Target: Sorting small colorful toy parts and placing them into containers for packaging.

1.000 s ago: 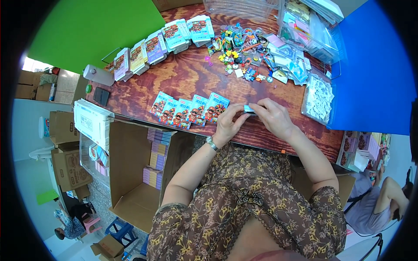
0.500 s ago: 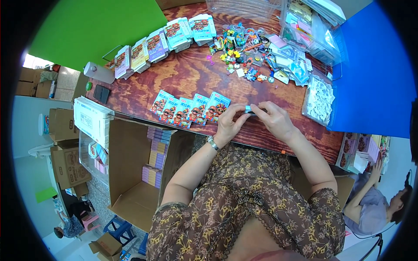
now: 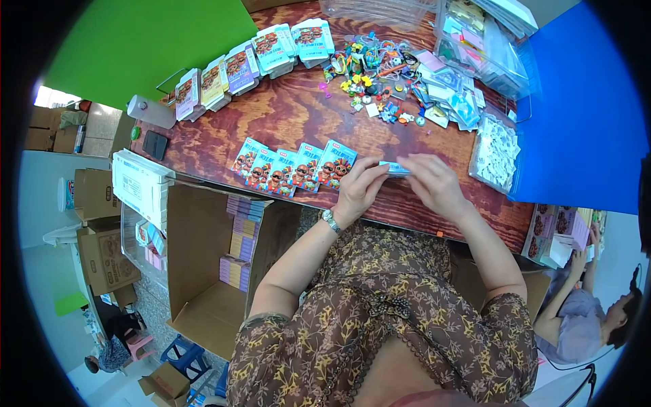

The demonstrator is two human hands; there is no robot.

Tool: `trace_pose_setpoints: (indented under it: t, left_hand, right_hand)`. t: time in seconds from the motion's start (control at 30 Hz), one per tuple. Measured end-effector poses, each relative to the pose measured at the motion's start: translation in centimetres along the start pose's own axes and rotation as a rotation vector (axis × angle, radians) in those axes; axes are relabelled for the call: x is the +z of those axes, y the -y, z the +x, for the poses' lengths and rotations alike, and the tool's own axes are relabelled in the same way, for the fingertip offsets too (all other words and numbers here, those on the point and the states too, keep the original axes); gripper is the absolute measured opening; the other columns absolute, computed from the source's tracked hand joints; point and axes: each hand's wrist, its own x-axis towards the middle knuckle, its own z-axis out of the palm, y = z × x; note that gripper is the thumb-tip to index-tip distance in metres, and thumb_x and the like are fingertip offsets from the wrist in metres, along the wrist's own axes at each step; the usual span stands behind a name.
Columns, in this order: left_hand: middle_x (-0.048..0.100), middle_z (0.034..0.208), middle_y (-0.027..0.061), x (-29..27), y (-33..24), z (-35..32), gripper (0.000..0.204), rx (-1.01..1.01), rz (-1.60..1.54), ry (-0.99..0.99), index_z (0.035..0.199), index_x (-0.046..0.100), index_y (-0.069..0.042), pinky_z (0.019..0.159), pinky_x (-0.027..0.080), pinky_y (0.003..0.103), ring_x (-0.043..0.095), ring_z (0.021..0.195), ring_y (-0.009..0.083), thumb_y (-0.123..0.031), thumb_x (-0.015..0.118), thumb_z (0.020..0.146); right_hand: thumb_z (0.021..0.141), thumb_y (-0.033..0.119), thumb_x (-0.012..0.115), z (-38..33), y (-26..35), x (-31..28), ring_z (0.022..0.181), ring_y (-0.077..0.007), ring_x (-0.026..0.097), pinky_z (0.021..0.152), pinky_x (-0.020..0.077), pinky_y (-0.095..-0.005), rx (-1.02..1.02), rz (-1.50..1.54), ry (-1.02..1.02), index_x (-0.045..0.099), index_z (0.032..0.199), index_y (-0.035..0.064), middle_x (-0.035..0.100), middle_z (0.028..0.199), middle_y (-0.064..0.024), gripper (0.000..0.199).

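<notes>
Between my hands, near the table's front edge, a small light-blue box [image 3: 393, 169] is held with a narrow side facing up. My left hand [image 3: 361, 188] pinches its left end between thumb and fingers. At the other end, my right hand [image 3: 434, 184] has its fingers against the box, partly covering it. Just left of my hands, several blue printed boxes [image 3: 279, 169] lie overlapping in a row on the wooden table [image 3: 291, 115]. A heap of small colourful toys [image 3: 373, 71] lies beyond, with flat cards and packets [image 3: 451, 98] beside it.
Stacks of flat cartons [image 3: 237, 69] curve along the back left. A tub of white pieces [image 3: 496, 152] stands at right, below a blue panel [image 3: 583, 108]. A large open cardboard box [image 3: 203, 292] holds small boxes at lower left. A co-worker [image 3: 576, 325] sits at far right.
My right fingers have shifted and spread along the box, so more of its narrow side shows. The view has moved slightly. At far right, the co-worker's hands have moved.
</notes>
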Motion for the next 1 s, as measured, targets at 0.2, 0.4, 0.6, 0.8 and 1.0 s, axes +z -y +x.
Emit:
trace_pose_setpoints:
  t: [0.2,0.4,0.6,0.8,1.0]
  left_hand:
    - [0.066,0.111,0.0151,-0.1,0.1,0.1,0.028,-0.019,-0.022,0.026,0.109,0.07,-0.004,0.073,0.057,0.033,0.068,0.094,0.0276,0.002,0.076,0.082]
    - [0.065,0.114,0.017,-0.1,0.5,0.5,0.029,0.087,0.002,0.023,0.109,0.07,-0.004,0.072,0.058,0.035,0.069,0.092,0.0313,0.001,0.076,0.082]
    - [0.065,0.116,0.0182,-0.4,0.9,-0.1,0.03,0.196,0.144,0.077,0.11,0.07,-0.004,0.071,0.058,0.033,0.07,0.091,0.0293,0.004,0.075,0.081]
    - [0.064,0.115,0.0186,-0.8,0.1,0.4,0.03,0.137,0.098,0.133,0.11,0.067,-0.003,0.072,0.058,0.036,0.068,0.092,0.0312,0.006,0.07,0.082]
    - [0.062,0.119,0.0181,-5.3,-1.8,1.8,0.03,0.139,0.325,0.04,0.109,0.068,-0.007,0.091,0.053,0.045,0.062,0.11,0.037,-0.006,0.076,0.08]
  right_hand:
    - [0.081,0.0,0.074,-1.6,-1.2,0.3,0.097,-0.0294,0.068,0.083,0.0559,-0.0375,0.095,0.116,-0.034,0.07,0.109,0.0037,0.069,0.108,-0.0123,0.029]
    - [0.08,-0.001,0.073,-1.3,-1.2,1.1,0.09,-0.0282,0.068,0.078,0.0571,-0.0367,0.082,0.064,-0.078,0.07,0.104,0.0027,0.069,0.103,-0.0113,0.024]
    - [0.076,-0.002,0.074,-1.5,-0.7,1.3,0.089,-0.0296,0.068,0.076,0.0572,-0.0378,-0.041,-0.075,-0.101,0.068,0.102,0.0027,0.067,0.102,-0.0116,0.027]
    - [0.079,0.005,0.076,-1.0,-0.6,1.6,0.096,-0.0318,0.065,0.079,0.0547,-0.0395,0.116,0.144,-0.042,0.065,0.102,0.0052,0.064,0.11,-0.0108,0.025]
    - [0.086,0.009,0.073,0.5,-1.9,2.4,0.099,-0.0278,0.066,0.084,0.0544,-0.0358,0.435,0.349,0.148,0.062,0.121,0.0048,0.065,0.112,-0.0121,0.037]
